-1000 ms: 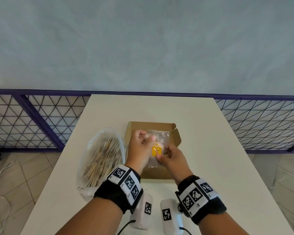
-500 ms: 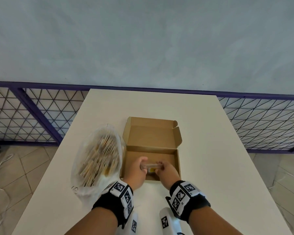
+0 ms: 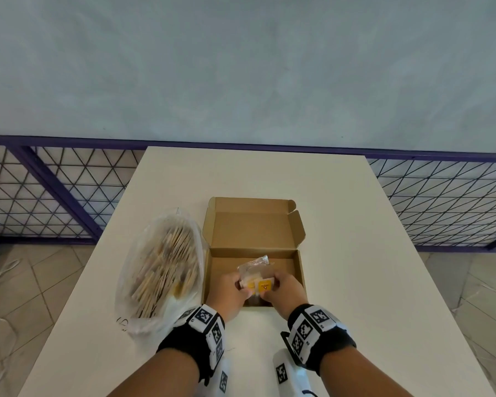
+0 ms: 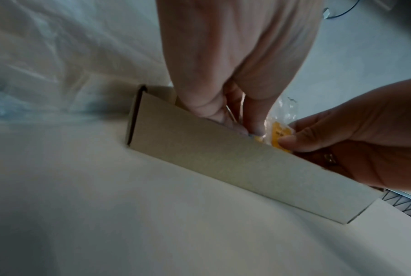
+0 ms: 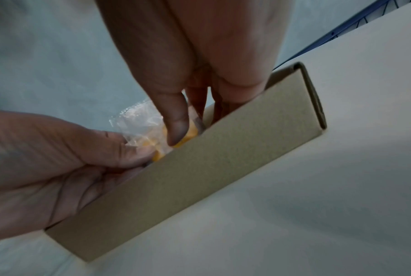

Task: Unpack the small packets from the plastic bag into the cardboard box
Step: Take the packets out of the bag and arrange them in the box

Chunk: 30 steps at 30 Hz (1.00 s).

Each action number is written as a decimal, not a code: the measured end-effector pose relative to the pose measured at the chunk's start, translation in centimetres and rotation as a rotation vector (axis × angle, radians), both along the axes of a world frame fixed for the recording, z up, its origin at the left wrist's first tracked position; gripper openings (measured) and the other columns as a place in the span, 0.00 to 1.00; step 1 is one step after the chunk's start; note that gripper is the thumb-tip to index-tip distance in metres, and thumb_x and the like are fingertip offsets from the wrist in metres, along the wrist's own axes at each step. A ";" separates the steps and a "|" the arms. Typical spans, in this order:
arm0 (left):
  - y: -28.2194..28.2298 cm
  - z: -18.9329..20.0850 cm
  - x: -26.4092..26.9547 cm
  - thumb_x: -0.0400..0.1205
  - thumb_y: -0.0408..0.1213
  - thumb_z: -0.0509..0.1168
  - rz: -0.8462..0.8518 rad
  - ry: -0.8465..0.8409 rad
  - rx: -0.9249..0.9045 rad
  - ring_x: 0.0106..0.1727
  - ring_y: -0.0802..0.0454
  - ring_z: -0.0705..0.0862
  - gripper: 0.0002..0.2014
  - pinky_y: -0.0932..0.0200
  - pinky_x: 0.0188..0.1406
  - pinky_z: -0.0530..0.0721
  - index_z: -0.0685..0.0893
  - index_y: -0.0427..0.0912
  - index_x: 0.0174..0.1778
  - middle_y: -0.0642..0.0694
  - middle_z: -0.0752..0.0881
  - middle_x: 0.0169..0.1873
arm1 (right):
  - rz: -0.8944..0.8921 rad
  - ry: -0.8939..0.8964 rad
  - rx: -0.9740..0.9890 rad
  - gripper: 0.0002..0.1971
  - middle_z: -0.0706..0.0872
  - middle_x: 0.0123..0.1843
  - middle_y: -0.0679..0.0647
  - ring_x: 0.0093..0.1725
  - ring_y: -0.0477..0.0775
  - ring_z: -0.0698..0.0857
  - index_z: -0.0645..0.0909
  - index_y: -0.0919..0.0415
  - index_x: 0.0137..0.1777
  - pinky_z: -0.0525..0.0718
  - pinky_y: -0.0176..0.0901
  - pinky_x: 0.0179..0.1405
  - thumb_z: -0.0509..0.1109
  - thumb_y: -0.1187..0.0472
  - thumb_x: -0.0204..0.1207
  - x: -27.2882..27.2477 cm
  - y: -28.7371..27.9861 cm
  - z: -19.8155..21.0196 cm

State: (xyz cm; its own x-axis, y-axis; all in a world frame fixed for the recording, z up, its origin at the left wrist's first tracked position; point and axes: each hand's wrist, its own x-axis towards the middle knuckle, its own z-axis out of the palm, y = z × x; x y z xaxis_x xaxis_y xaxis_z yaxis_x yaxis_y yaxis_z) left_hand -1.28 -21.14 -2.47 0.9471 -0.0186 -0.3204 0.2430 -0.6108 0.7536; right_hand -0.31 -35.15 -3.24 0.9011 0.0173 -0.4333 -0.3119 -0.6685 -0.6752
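Packet (image 3: 257, 277) of clear film with yellow labels sits pinched between both hands, just above the near wall of the cardboard box (image 3: 254, 233) — held from two sides, I judge, so the limp wrapper goes in flat and does not crumple or tip over the wall. The left hand (image 3: 229, 293) has its fingers (image 4: 252, 119) curled down onto the packet's left edge; the right hand (image 3: 287, 292) has its thumb and fingers (image 5: 176, 128) closed on the right edge over the yellow part. Neither hand is slack: each grips the packet.

Below the fingers lies the box's tray, and beyond them the lid stands folded back, which keeps the opening free for lowering things in. What lies on the tray floor under the hands is hidden, so I cannot tell how many packets are already in.

Left of the left hand, just beside the box and seemingly touching its wall, the plastic bag (image 3: 161, 270) lies on the bench (image 3: 355, 253) with its load of tan packets still inside — close by, likely, so each reach is short. By that load, the task seems far from done.

Next the packet needs setting down and both grips easing off.
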 end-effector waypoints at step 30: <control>-0.5 0.5 0.7 0.79 0.27 0.64 0.006 0.058 -0.129 0.49 0.48 0.85 0.08 0.59 0.49 0.82 0.80 0.43 0.51 0.43 0.87 0.45 | -0.189 -0.059 0.270 0.15 0.87 0.49 0.53 0.48 0.52 0.86 0.81 0.52 0.57 0.82 0.34 0.44 0.71 0.69 0.73 -0.7 -1.7 -0.3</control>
State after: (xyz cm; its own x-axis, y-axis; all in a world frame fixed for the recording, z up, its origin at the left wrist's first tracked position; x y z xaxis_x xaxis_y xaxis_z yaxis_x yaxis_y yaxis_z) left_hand -0.62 -21.64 -1.94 0.9272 -0.0576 -0.3700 0.2917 -0.5086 0.8101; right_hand -1.04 -36.83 -3.50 0.9229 -0.0455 -0.3824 -0.3680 -0.3969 -0.8408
